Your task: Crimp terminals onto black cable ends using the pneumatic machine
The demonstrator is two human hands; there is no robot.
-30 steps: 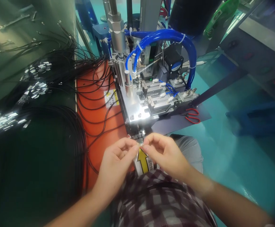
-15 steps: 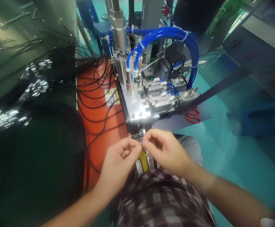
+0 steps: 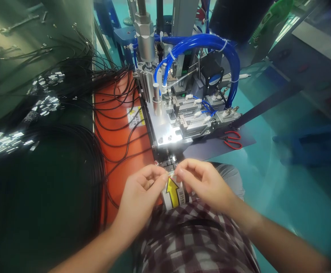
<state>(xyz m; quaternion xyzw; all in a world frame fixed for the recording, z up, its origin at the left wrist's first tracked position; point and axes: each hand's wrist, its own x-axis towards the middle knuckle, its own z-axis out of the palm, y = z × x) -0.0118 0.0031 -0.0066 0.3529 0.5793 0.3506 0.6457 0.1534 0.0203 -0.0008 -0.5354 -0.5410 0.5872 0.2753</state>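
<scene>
Pinched between our two hands was a tiny silvery part (image 3: 171, 173), too small for us to make out its shape. Our left hand (image 3: 142, 189) had thumb and forefinger pressed together on its left end, the other fingers curled in. Our right hand (image 3: 204, 182) nipped the right end with its fingertips in the same way. The part sat just above the yellow arrow label (image 3: 172, 191), right in front of the machine (image 3: 182, 113), over our checked lap.

Against half a second before, our hands had hardly shifted: they stayed joined at the same spot, the right one sliding a little to the right so that more of the arrow label showed between them. A second earlier the grip looked the same, fingertips meeting over the label.

Left of the machine lay the orange mat (image 3: 120, 144) with loops of black cable (image 3: 68, 159) spilling over it and across the dark worktop (image 3: 40, 212). Small shiny metal pieces (image 3: 44, 104) lay scattered among the cables further left. Blue hoses (image 3: 208, 41) arched over the machine's top. Red-handled scissors (image 3: 232, 138) rested on a dark sheet to the right, well apart from our hands.
</scene>
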